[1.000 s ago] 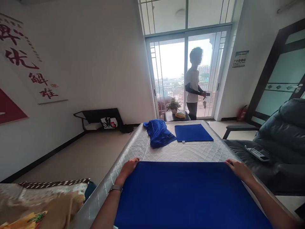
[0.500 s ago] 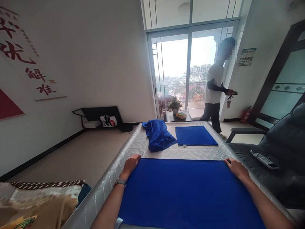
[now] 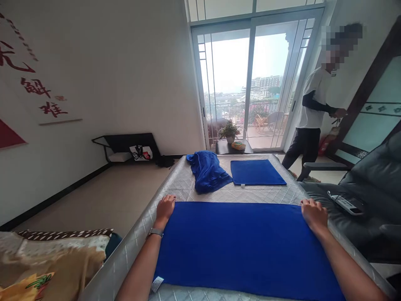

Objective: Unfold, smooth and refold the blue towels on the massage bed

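Observation:
A large blue towel (image 3: 241,246) lies spread flat on a grey quilted bed (image 3: 181,188) in front of me. My left hand (image 3: 165,207) rests on the towel's far left corner, fingers curled down over the edge. At the far right corner my right hand (image 3: 313,213) does the same, fingers bent onto the cloth. Farther up the bed lie a crumpled blue towel (image 3: 207,171) and a neatly folded blue towel (image 3: 257,172).
Another person (image 3: 310,121) walks at the right by the glass balcony door (image 3: 250,83). A dark massage chair (image 3: 369,188) with a remote (image 3: 344,203) stands right of the bed. A patterned pillow (image 3: 46,263) lies at the lower left. A small table with a plant (image 3: 229,133) stands beyond the bed.
The other person has walked from the balcony door to the right side of the room. My hands stayed on the towel's far corners; the fingers now curl more onto the cloth.

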A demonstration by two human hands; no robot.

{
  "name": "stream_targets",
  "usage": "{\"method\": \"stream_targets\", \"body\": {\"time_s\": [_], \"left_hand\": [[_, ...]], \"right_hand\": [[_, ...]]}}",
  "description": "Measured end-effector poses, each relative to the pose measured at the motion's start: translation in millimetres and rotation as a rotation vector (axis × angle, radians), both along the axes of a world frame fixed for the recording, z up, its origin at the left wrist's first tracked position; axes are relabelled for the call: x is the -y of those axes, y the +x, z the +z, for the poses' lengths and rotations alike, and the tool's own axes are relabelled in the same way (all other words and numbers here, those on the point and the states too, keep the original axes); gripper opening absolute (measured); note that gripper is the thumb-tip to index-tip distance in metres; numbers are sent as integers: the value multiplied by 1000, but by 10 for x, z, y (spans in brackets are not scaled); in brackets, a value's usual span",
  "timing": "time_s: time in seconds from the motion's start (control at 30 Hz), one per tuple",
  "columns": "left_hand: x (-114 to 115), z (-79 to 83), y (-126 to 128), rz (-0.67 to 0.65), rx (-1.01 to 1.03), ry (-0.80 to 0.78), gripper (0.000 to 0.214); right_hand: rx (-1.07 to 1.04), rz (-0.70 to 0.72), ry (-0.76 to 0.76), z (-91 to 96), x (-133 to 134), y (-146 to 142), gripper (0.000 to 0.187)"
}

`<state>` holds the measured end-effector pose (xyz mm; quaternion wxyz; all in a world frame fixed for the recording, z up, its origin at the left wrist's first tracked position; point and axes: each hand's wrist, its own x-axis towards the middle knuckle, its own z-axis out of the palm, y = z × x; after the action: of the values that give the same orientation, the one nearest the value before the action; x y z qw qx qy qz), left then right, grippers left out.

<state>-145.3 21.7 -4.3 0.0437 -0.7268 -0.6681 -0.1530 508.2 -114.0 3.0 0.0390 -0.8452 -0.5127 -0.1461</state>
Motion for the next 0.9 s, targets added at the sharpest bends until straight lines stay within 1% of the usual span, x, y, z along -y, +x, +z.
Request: {"method": "stream_targets", "body": {"time_s": [0.07, 0.1, 0.13, 0.17, 0.2, 0.27, 0.33, 0.37, 0.4, 0.43, 0.47, 0.5, 0.57, 0.67, 0.73, 0.8, 0.87, 0.9], "left_hand": [[40, 66, 108, 20, -8, 46, 36], [72, 106, 216, 6, -4, 67, 36], [114, 145, 367, -36, 8, 80, 36], [168, 182, 559, -102, 21, 84, 35], [233, 211, 785, -198, 43, 68, 35], [384, 230, 1292, -441, 59, -22, 33], [537, 184, 1773, -565, 54, -51, 29], [601, 138, 1966, -621, 73, -46, 33], [652, 82, 2113, -647, 93, -38, 36], [685, 19, 2209, -656, 110, -29, 39], [701, -44, 2251, -652, 123, -21, 41], [698, -102, 2242, -632, 125, -19, 43], [652, -190, 2089, -581, 103, -36, 47], [539, -240, 1625, -488, 41, -100, 53], [473, -237, 1241, -391, 5, -143, 56], [425, -229, 870, -282, -31, -167, 58], [393, -231, 571, -190, -57, -174, 59], [381, -237, 462, -157, -65, -174, 60]], "right_hand": [[46, 58, 41, 90, 45, -244, 46], [42, 114, 53, 133, 60, -428, 45], [22, 188, 56, 171, 67, -650, 43], [-15, 271, 46, 201, 66, -903, 42], [-66, 363, 31, 222, 55, -1176, 41], [-189, 526, 7, 231, 10, -1726, 42], [-315, 604, -36, 197, -56, -2194, 44], [-356, 625, -58, 168, -91, -2374, 46], [-376, 633, -69, 132, -123, -2512, 48], [-386, 634, -76, 94, -150, -2609, 51], [-388, 629, -77, 54, -171, -2669, 53], [-388, 624, -77, 16, -186, -2696, 55], [-394, 625, -89, -48, -197, -2671, 58], [-387, 630, -132, -105, -173, -2476, 61], [-364, 593, -156, -124, -138, -2240, 63], [-335, 530, -176, -144, -90, -1918, 64], [-309, 457, -206, -178, -33, -1535, 65], [-297, 415, -225, -202, -3, -1338, 65]]}}
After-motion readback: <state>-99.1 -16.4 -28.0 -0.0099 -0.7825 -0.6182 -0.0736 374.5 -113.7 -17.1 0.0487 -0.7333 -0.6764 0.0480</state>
